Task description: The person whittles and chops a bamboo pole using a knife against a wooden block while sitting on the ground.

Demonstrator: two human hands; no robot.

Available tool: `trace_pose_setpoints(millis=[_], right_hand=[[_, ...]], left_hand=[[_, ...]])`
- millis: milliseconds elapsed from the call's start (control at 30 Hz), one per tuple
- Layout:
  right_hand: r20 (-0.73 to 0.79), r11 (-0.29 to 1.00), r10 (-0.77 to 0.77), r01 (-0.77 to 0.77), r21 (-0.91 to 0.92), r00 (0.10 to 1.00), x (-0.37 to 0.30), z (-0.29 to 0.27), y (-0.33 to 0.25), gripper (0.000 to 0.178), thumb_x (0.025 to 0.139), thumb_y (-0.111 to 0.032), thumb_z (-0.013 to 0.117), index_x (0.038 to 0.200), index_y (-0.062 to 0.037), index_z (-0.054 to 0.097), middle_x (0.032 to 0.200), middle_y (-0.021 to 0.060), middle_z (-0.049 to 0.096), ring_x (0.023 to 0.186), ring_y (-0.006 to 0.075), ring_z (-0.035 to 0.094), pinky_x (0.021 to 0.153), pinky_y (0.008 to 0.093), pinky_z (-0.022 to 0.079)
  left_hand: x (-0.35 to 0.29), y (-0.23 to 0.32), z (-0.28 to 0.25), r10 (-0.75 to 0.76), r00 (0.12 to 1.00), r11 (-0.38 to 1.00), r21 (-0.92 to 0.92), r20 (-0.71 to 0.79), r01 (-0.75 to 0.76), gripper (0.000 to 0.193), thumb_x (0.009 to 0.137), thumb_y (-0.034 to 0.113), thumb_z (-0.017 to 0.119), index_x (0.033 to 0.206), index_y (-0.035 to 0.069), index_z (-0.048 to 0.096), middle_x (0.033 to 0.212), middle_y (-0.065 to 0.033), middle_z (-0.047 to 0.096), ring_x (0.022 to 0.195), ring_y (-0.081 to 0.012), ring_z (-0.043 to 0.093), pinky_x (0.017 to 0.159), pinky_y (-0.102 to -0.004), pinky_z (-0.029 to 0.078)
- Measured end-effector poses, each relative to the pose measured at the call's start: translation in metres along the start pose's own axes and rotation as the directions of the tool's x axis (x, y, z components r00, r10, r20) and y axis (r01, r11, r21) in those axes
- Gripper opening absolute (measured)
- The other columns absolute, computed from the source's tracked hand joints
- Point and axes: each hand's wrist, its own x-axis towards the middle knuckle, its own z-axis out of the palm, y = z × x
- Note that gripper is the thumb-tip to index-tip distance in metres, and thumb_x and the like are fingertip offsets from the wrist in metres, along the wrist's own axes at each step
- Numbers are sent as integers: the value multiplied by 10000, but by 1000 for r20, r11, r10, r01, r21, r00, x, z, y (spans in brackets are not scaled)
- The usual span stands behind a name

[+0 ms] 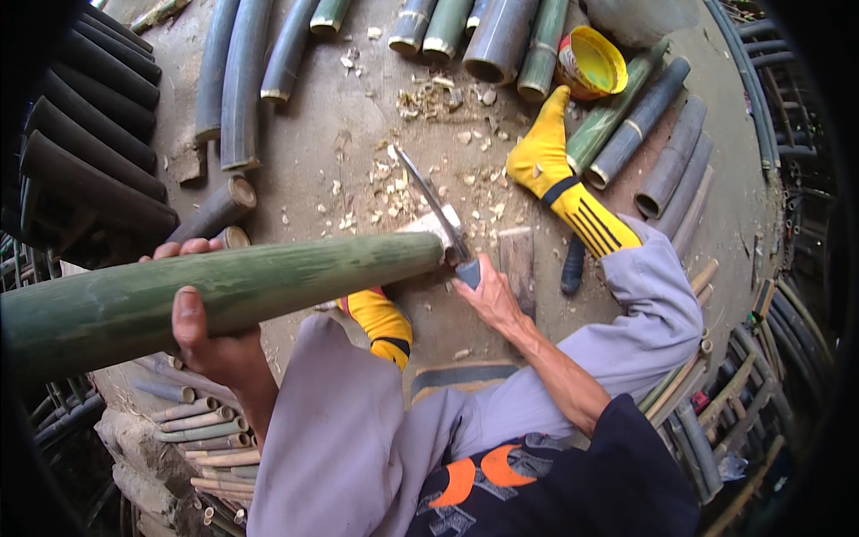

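A thick green bamboo pole [268, 286] runs in from the left edge, and its cut end lies near the middle of the view. My left hand [219, 349] is wrapped around the pole, thumb on the near side and fingertips showing over the far side. In my right hand [492, 295] is the grey handle of a knife [425, 188], closed firmly in my fingers. Its long narrow blade points up and left, right at the pole's end. A pale piece of wood [434, 222] shows behind the blade, partly hidden by the pole.
Pale chips [389, 192] litter the floor. Cut bamboo lengths [497, 45] lie ahead, beside a yellow tub [592, 63]. My yellow-socked foot [546, 152] is stretched forward. A dark-handled tool [573, 266] lies near a wood block [516, 255]. Dark bamboo tubes [98, 179] stack at left.
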Motion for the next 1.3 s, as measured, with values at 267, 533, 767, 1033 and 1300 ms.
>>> trace_pose_setpoints(millis=[267, 533, 767, 1033, 1300], right_hand=[[-581, 725, -544, 688, 38, 605, -26, -4, -30, 386, 786, -163, 703, 1051, -18, 463, 738, 81, 618, 643, 174, 635, 588, 286, 513], [-88, 980, -171, 178, 82, 981, -13, -18, -30, 358, 794, -178, 689, 1020, -8, 470, 779, 204, 634, 698, 325, 662, 589, 364, 527], [-374, 853, -475, 521, 27, 797, -12, -2, -16, 363, 765, -142, 716, 991, -8, 465, 757, 142, 637, 688, 228, 668, 524, 306, 515], [-212, 941, -226, 269, 204, 951, -10, -16, -9, 357, 764, -194, 719, 964, 5, 500, 747, 162, 635, 664, 237, 664, 564, 323, 516], [-39, 989, -142, 143, 22, 989, -1, -8, -15, 359, 736, -158, 730, 965, 26, 524, 750, 158, 636, 667, 318, 654, 581, 353, 510]], left_hand=[[-1, -8, -1, 89, 989, 995, -53, 119, -83, 654, 707, 221, 567, 1269, 4, 312, 1123, -131, 438, 1061, -277, 476, 1018, -458, 342], [-11, -2, 27, 119, 984, 993, -6, 135, -120, 713, 647, 195, 554, 1295, 77, 280, 1075, -127, 433, 996, -252, 463, 920, -460, 373], [-10, -1, 30, 76, 992, 997, -2, 103, -77, 707, 649, 189, 557, 1296, 92, 286, 1067, -111, 431, 989, -242, 460, 937, -466, 365], [4, -9, 10, 132, 954, 989, -95, 269, -110, 706, 667, 214, 600, 1284, 37, 306, 1068, -117, 439, 997, -266, 478, 958, -455, 368], [13, -14, -11, 174, 872, 975, -207, 458, -86, 737, 681, 218, 653, 1294, 22, 294, 1096, -119, 419, 1021, -278, 484, 979, -460, 358]])
